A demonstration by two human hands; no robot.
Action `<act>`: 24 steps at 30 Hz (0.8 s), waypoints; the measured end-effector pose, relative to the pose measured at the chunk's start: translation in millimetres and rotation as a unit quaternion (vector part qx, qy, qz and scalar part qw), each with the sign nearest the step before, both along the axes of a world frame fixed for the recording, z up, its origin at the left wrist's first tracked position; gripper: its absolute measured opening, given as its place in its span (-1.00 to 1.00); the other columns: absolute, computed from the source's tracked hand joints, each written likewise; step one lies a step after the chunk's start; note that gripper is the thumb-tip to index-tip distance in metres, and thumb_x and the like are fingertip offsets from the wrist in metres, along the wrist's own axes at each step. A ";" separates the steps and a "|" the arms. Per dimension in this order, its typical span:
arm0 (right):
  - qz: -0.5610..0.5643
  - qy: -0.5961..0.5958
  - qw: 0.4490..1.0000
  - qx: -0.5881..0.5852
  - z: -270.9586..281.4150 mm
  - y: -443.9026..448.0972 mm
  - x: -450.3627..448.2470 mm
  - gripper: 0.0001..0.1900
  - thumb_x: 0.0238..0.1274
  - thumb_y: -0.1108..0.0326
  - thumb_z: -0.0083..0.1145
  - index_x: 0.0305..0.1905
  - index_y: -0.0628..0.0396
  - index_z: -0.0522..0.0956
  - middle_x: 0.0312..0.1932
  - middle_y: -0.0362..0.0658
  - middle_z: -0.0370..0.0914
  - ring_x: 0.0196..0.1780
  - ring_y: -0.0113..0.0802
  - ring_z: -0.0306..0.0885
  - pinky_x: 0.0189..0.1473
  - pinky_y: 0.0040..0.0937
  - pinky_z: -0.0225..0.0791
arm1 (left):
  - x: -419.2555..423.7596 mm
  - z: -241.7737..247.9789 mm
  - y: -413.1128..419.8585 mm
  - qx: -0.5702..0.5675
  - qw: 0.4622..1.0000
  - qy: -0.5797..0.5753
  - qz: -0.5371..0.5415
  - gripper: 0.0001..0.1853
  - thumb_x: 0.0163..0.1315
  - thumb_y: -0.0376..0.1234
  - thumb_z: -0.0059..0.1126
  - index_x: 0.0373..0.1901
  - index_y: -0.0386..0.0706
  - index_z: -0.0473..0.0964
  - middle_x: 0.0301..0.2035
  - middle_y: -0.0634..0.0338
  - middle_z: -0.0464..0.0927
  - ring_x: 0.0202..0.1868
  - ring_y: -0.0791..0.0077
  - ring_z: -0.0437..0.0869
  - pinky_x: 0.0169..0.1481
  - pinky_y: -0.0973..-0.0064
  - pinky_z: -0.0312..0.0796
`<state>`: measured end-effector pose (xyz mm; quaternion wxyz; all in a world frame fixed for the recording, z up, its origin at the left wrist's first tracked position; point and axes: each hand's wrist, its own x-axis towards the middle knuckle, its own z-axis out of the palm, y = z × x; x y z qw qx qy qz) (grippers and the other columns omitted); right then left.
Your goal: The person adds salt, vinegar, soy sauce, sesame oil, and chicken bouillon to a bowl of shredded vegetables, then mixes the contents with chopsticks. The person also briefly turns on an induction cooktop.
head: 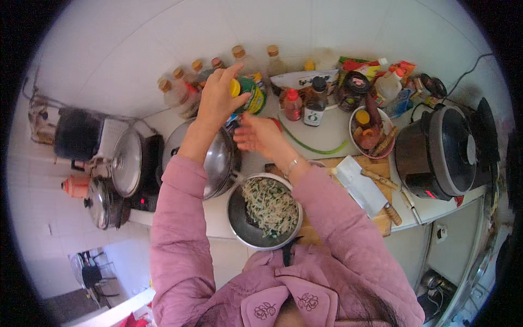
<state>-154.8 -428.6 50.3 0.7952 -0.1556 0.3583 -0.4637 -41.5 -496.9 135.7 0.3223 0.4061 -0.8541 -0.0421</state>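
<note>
My left hand is raised over the back of the counter, thumb and fingers spread, beside a yellow-capped container and a green-and-yellow container; whether it touches them is unclear. Just below and to the right, my right hand has its fingers extended towards the left and is slightly blurred. A dark pan holding shredded food mixed with green bits stands at the counter's front edge, below my right forearm. A cleaver lies on the wooden cutting board to the right.
A lidded metal wok stands left of the pan, with more lidded pots farther left. Several bottles line the wall. A green onion stalk, a bowl of roots, a peeler or knife and an electric cooker are at right.
</note>
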 end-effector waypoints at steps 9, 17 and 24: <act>-0.282 0.334 0.883 -0.170 12.3 12.5 -199.0 -0.84 0.23 0.31 0.08 -0.27 0.17 0.57 -0.40 -0.21 0.60 -0.46 -0.55 0.52 -0.52 -0.60 0.34 | -12.3 -60.9 -58.8 0.064 0.995 -0.075 -0.027 -0.27 -0.19 -0.36 0.43 0.13 -0.06 0.35 -0.15 0.05 0.49 -0.04 0.06 0.48 0.09 0.23 0.36; -0.187 0.670 0.717 -0.038 -7.5 -114.9 -327.2 -0.40 0.22 -0.16 -0.13 -0.44 0.24 0.63 -0.52 -0.01 0.63 -0.48 -0.24 0.63 -0.35 -0.30 0.45 | -17.3 -57.3 -71.3 0.020 0.994 -0.101 0.025 -0.28 -0.13 -0.26 0.43 0.13 -0.15 0.33 0.02 -0.04 0.38 0.06 -0.02 0.39 0.15 0.18 0.30; -0.074 0.862 0.492 -0.100 -29.7 -177.0 -369.6 -0.69 0.10 0.17 -0.04 -0.48 0.11 0.65 -0.43 0.02 0.63 -0.28 -0.06 0.62 -0.24 -0.13 0.41 | -5.7 -48.5 -47.5 -0.003 0.998 -0.050 0.037 -0.44 0.01 -0.29 0.32 0.08 -0.19 0.36 0.03 -0.05 0.38 0.08 -0.01 0.40 0.17 0.21 0.29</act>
